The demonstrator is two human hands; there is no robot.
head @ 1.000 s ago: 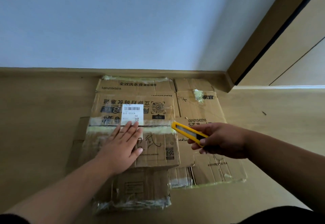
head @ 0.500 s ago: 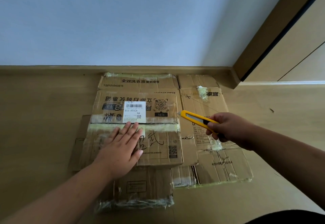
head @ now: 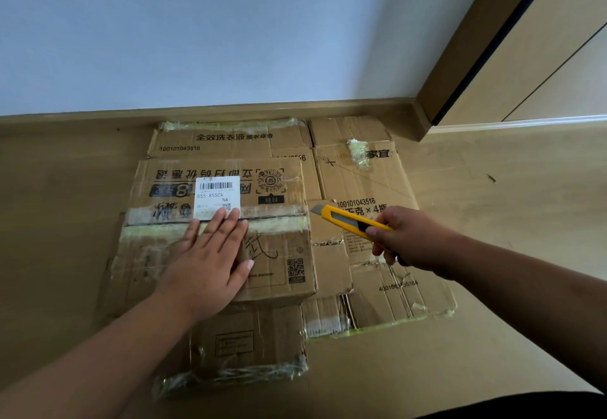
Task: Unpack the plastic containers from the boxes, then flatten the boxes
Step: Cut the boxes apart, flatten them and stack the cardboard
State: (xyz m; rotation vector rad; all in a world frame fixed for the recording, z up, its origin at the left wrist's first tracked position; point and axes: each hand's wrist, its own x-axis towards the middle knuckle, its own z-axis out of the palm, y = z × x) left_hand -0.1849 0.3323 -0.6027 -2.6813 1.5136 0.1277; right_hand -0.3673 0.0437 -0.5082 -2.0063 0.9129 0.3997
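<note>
A taped cardboard box (head: 276,254) with a white shipping label (head: 217,196) lies on the floor, on top of flattened cardboard (head: 364,175). My left hand (head: 210,261) presses flat on the box's top, fingertips at the taped centre seam (head: 269,220). My right hand (head: 410,238) grips a yellow utility knife (head: 348,220), its blade tip just off the right end of that seam. No plastic containers are visible.
A wooden floor (head: 65,221) surrounds the cardboard. A baseboard (head: 230,111) and pale wall run along the far edge. A door frame (head: 476,57) rises at the right. A small dark speck (head: 491,178) lies on the floor to the right.
My right hand has carried the knife up and to the left, so the blade tip now sits by the right end of the box's taped seam. The left hand stays pressed on the box.
</note>
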